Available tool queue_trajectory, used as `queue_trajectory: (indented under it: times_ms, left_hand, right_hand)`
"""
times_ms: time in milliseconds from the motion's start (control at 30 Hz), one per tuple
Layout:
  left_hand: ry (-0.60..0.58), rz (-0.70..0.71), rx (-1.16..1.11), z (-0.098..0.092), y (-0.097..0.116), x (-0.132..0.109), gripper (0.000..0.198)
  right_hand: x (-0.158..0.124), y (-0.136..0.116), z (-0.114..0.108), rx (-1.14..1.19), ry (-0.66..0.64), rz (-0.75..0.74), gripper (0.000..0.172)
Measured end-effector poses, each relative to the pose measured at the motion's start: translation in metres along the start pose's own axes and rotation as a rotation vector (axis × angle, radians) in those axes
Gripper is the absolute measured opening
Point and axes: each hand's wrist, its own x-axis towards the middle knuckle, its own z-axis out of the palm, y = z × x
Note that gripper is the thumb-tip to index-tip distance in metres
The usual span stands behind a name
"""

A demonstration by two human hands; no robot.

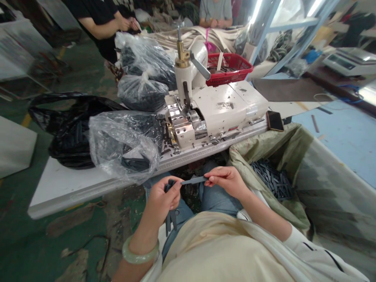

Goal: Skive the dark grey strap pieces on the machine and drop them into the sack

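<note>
Over my lap, my left hand (pixel 165 197) is closed around several dark grey strips (pixel 170 221), whose ends hang below the palm. Between its thumb and finger it also pinches one end of a single grey strip (pixel 194 180). The other end of that strip is pinched by my right hand (pixel 226 181), so it stretches nearly level between the two. Just beyond my hands stands a cream skiving machine (pixel 217 109) with a metal presser assembly. Dark scraps lie around its metal head.
Clear plastic bag (pixel 123 137) and black bag (pixel 70 133) with dark strips lie left on the table (pixel 67 192). To the right, a green sack (pixel 293 145) holds many strips. A phone (pixel 275 120) and red basket (pixel 229 66) sit near the machine. Two people are behind.
</note>
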Motion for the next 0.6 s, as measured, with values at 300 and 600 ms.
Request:
queue_trajectory:
  times_ms: [300, 600]
  left_hand:
    - [-0.001, -0.006, 0.018, 0.0009, -0.0009, 0.0003, 0.031]
    - [0.019, 0.005, 0.032, -0.0032, -0.0012, 0.0026, 0.032]
  right_hand:
    - [-0.0013, 0.0030, -0.0001, -0.095, 0.009, -0.072, 0.015]
    - [-0.0021, 0.0088, -0.0043, 0.105, -0.060, 0.048, 0.046]
